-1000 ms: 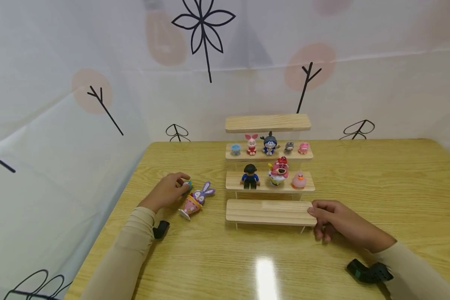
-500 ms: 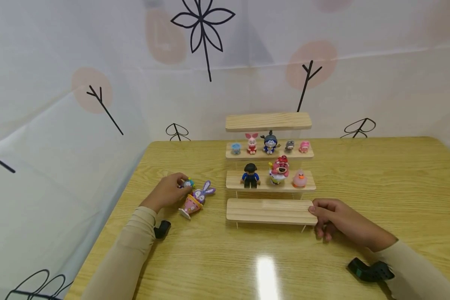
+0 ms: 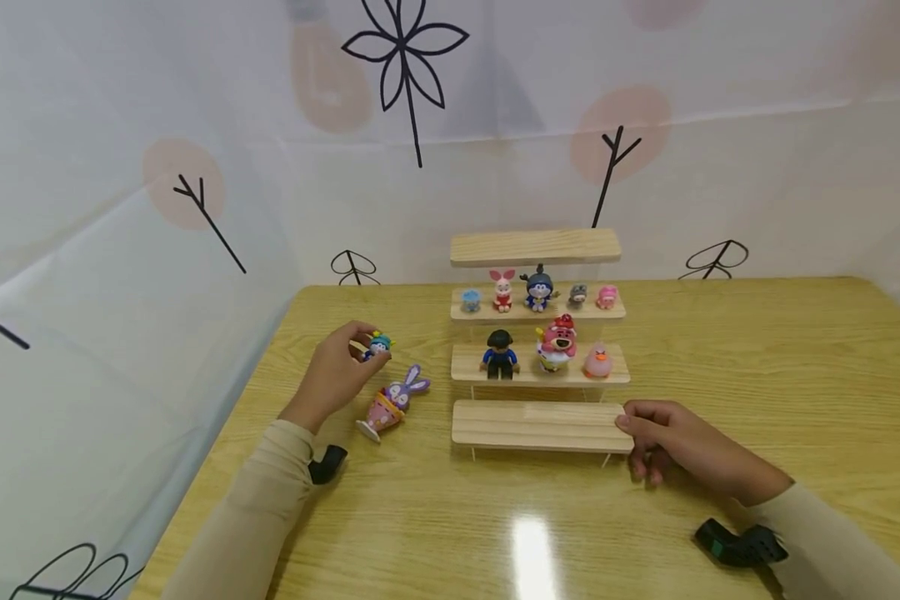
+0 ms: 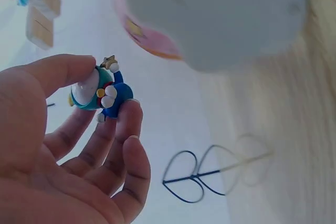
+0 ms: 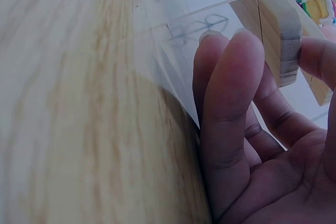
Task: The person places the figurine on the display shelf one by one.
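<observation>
My left hand (image 3: 330, 375) pinches a small figurine (image 3: 379, 344) in a teal hat and blue clothes, lifted off the table. In the left wrist view the figurine (image 4: 122, 96) lies sideways between thumb and fingertips. Just right of that hand, a purple rabbit figurine (image 3: 387, 407) in a pink cup lies on its side; its pale base (image 4: 226, 24) looms large and blurred in the left wrist view. My right hand (image 3: 693, 450) grips the right end of the lowest board (image 3: 532, 425) of a wooden display stand. Its thumb touches the board's edge (image 5: 290, 56) in the right wrist view.
Higher boards bear several figurines: a dark-haired doll (image 3: 500, 354), a red-pink bear (image 3: 557, 342), a pink duck (image 3: 598, 361), and a row including a piglet (image 3: 502, 292). The top board (image 3: 536, 246) is bare. A patterned cloth (image 3: 495, 183) hangs behind the wooden table (image 3: 757, 358).
My left hand has picked the teal-hatted figurine up from the table and raised it slightly. My right hand keeps its place on the lowest board, and the rabbit figurine has not moved.
</observation>
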A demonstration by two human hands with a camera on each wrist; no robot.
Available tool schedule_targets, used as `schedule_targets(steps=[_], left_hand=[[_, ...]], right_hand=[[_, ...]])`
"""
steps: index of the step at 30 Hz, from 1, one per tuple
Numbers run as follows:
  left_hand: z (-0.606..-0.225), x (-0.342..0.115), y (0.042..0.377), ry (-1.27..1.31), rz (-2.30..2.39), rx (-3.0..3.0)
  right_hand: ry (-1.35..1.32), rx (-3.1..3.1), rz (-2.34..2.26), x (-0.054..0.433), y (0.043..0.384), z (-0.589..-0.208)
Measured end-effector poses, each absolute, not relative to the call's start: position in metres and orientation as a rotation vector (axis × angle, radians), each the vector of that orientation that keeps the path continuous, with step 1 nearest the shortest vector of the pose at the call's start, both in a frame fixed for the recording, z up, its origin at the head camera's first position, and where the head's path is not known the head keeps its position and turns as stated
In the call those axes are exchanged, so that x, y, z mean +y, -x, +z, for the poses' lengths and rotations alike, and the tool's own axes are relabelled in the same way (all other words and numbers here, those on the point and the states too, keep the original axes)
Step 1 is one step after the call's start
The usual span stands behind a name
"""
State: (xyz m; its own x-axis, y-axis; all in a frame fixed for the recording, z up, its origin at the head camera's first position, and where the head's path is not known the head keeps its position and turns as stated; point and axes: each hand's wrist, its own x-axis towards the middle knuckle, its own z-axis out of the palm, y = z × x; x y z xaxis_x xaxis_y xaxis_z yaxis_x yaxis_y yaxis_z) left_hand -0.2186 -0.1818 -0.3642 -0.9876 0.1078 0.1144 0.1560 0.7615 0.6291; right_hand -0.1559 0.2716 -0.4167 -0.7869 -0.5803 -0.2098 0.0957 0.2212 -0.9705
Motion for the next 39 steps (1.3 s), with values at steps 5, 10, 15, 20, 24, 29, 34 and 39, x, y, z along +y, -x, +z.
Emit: schedule_targets(steps=[5,10,15,20,24,29,34,39], left_hand=[[-0.358,-0.173,0.211,0.254,-1.106,-2.803],[-0.351,-0.165,0.201,0.317,-1.151,-2.758],[-0.345,-0.156,0.192,0.406,-1.159,-2.713],[-0.339,-0.146,0.181,0.48,-1.178,-2.652],[-0.335,-0.133,0.17,0.575,-1.15,-2.611],[-0.33,-0.116,0.158,0.726,-1.131,-2.535],[-0.326,-0.104,0.151,0.807,-1.168,-2.514],[-0.325,-0.096,0.15,0.852,-1.2,-2.519]], right_hand=[[0.446,1.953,-1.613,0.272,0.156,-0.417],[0.439,1.949,-1.614,0.271,0.155,-0.419],[0.426,1.938,-1.613,0.27,0.154,-0.42],[0.426,1.935,-1.618,0.27,0.154,-0.421],[0.416,1.932,-1.614,0.271,0.153,-0.422],[0.421,1.937,-1.606,0.272,0.153,-0.421],[0.428,1.944,-1.611,0.271,0.155,-0.418],[0.433,1.948,-1.612,0.271,0.156,-0.417]])
